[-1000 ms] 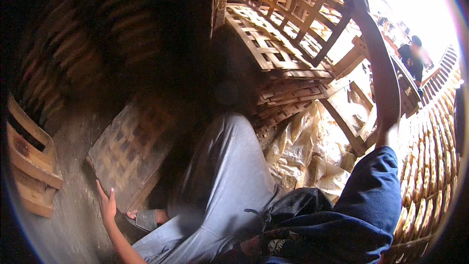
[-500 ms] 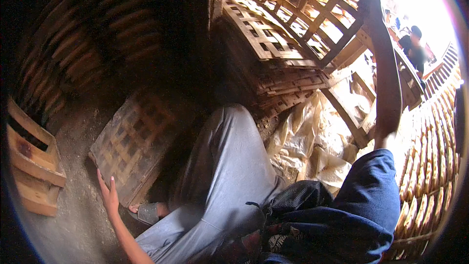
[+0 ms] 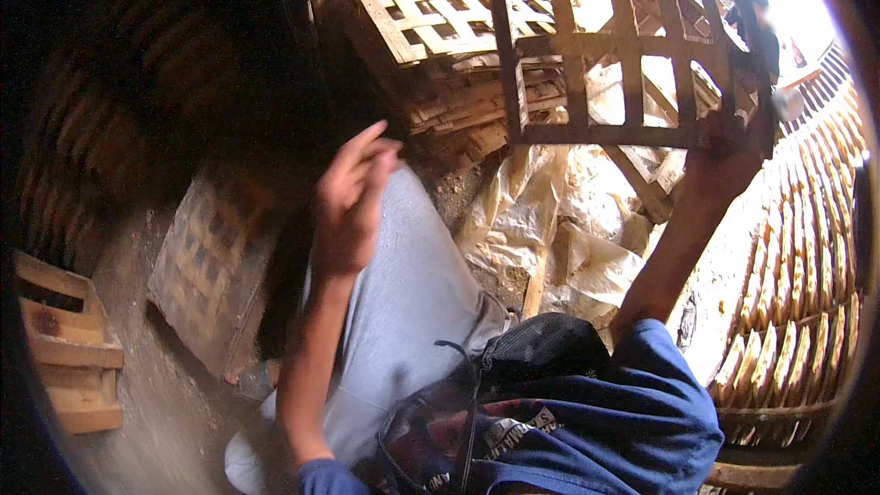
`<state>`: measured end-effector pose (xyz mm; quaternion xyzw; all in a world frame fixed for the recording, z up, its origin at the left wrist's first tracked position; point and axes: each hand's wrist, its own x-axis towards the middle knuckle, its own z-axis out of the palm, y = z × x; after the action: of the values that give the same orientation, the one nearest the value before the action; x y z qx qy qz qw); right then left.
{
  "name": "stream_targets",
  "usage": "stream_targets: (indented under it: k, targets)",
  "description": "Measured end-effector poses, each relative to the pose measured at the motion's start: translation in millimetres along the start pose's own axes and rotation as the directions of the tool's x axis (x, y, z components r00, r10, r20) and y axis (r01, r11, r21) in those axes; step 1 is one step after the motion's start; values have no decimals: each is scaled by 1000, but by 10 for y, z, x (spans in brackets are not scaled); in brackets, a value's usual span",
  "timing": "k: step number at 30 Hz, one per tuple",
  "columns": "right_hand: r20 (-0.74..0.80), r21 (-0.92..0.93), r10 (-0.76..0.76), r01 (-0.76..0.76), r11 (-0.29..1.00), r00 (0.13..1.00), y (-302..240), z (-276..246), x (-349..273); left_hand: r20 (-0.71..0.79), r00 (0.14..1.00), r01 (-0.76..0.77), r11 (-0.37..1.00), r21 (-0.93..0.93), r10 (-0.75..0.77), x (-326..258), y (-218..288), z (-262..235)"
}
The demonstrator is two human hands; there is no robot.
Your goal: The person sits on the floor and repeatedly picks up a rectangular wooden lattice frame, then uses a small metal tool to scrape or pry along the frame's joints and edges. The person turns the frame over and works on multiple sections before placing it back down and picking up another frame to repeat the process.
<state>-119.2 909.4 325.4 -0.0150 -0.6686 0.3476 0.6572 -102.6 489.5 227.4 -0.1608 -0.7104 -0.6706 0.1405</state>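
Note:
My right hand [image 3: 729, 158], at the upper right, grips the lower corner of a woven wood-strip lattice panel [image 3: 632, 46]. The panel is held up and looks dark against the bright light behind it. Above my grey-trousered knee [image 3: 403, 238] my left hand [image 3: 351, 197] is raised with nothing in it, its fingers stretched and slightly blurred. A stack of flat slatted panels [image 3: 495, 101] lies beyond the knee, topped by a pale woven lattice [image 3: 431, 0]. Left of my leg, another woven panel [image 3: 215, 261] rests on the ground in shadow beside my foot.
A wooden crate [image 3: 73, 357] stands at the far left edge. Crumpled clear plastic sheeting [image 3: 587, 257] and loose wood strips lie under the held panel. Rows of slats [image 3: 788, 339] line the right side. Another person [image 3: 759, 23] is partly visible at the upper right.
My left hand has risen from beside the ground panel to above my knee. My right hand has brought the lattice panel nearer and swung it more upright, uncovering the stack behind.

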Motion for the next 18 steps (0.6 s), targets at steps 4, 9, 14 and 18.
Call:
stream_targets:
  k: [4,9,14,18]
  targets:
    - [301,797,628,-551,248,718,-391,-191,-724,29,997,76,979,-187,-72,381,-160,787]
    - [329,655,824,-740,152,461,-449,-88,-1162,-110,864,377,776,-506,-491,69,-195,1009]
    - [373,512,850,-847,146,372,-222,-123,-1496,-114,873,369,795,-481,-474,-49,-170,921]
    - [217,299,705,-734,610,675,751,-498,-1883,-177,891,320,854,-410,-419,-84,-279,850]
